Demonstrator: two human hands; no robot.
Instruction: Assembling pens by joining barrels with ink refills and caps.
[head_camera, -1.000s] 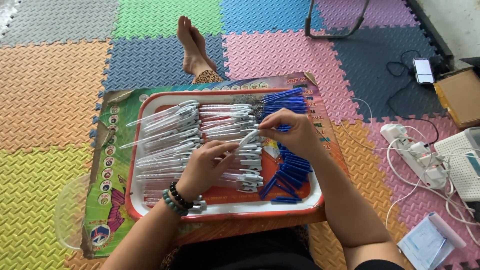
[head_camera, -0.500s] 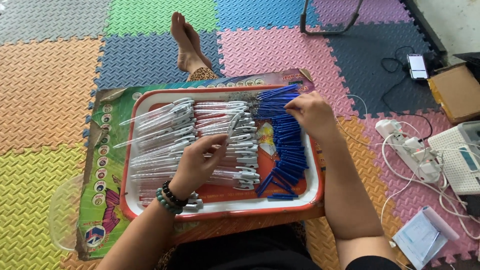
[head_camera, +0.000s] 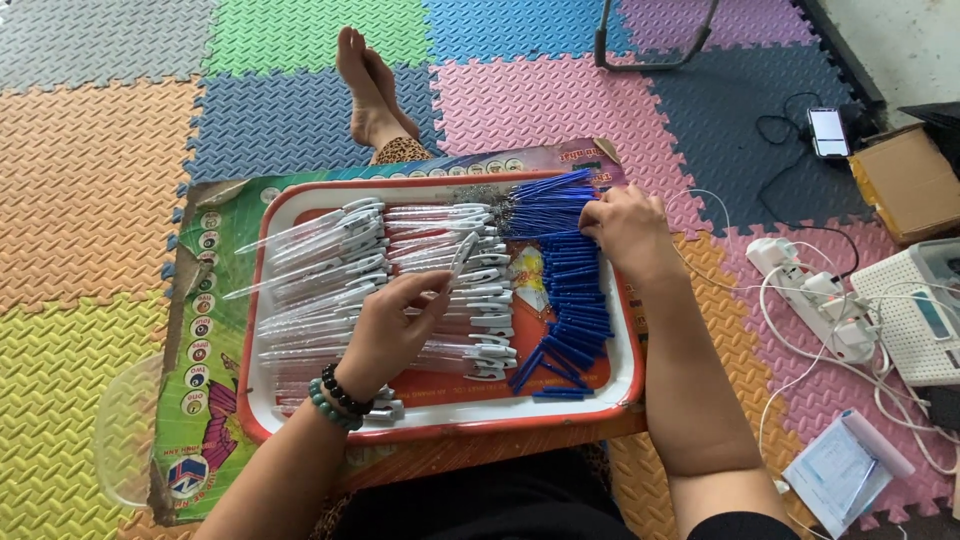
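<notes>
Left hand (head_camera: 385, 335) pinching one clear pen barrel (head_camera: 462, 252) near its lower end, tip angled up over the rows of barrels (head_camera: 330, 270) in the red-rimmed tray (head_camera: 620, 385). Right hand (head_camera: 625, 228) closed down on the blue refills (head_camera: 570, 290) at the tray's far right, grip partly hidden. Looks light, stiff and slick, probably best pinched mid-shaft, not by the thin tip.

Beaded bracelets (head_camera: 338, 396) on left wrist
</notes>
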